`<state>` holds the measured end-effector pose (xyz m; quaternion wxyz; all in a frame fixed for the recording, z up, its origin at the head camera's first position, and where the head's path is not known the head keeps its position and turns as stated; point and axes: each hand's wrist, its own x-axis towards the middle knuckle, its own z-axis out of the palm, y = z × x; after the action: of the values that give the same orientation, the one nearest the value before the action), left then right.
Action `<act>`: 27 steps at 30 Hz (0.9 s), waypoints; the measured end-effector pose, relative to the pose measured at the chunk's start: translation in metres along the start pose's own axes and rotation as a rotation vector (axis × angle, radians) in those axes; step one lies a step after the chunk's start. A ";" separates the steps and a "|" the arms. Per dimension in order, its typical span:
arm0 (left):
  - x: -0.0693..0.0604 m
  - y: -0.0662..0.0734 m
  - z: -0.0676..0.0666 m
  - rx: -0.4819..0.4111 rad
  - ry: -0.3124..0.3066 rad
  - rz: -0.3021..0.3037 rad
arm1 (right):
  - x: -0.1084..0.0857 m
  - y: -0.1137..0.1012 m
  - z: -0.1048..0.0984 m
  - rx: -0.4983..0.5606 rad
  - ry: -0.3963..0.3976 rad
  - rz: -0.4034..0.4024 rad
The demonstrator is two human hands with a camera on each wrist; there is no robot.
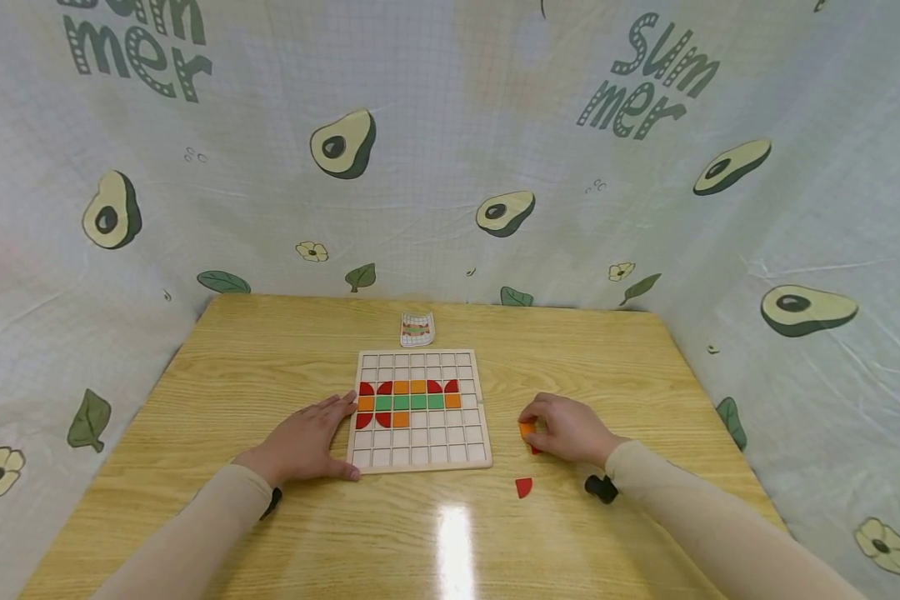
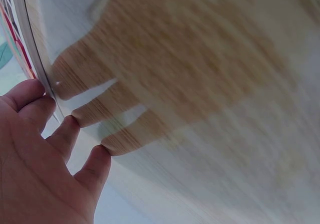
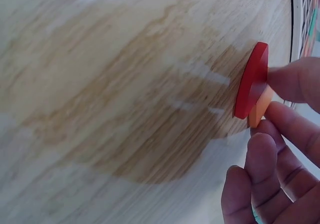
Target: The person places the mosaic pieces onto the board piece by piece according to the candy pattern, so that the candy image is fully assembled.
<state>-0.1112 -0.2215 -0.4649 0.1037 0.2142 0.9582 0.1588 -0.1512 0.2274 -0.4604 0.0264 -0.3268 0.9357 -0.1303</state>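
A square wooden grid board point(image 1: 426, 455) lies on the table with red quarter-circle, orange square and green square tiles in its rows. My left hand point(image 1: 307, 440) rests at the board's left side, fingers spread along its edge and thumb at the near left corner. In the left wrist view, the fingertips point(image 2: 104, 151) meet the tabletop. To the right of the board, my right hand point(image 1: 567, 428) pinches an orange square tile point(image 1: 527, 429) between thumb and fingers. A red quarter-circle tile point(image 3: 252, 79) is right beside the orange one, close to the thumb.
Another red quarter-circle tile point(image 1: 523, 487) lies nearer the table's front. Behind the board is a small pattern card point(image 1: 417, 330) with a similar coloured design. A printed cloth point(image 1: 427, 242) hangs around the back and sides of the wooden table point(image 1: 285, 342).
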 end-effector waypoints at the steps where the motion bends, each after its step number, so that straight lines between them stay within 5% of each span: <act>1: 0.000 0.000 0.000 -0.001 0.000 0.000 | 0.001 -0.001 0.000 -0.007 0.002 0.002; 14: 0.000 -0.002 0.001 0.010 0.007 0.012 | 0.006 0.005 0.004 -0.029 0.012 0.042; 27: 0.000 -0.001 0.001 0.010 -0.002 0.013 | 0.011 0.011 0.002 0.062 -0.028 0.053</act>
<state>-0.1115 -0.2222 -0.4660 0.1026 0.2209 0.9575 0.1546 -0.1660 0.2288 -0.4645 0.0531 -0.3025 0.9391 -0.1539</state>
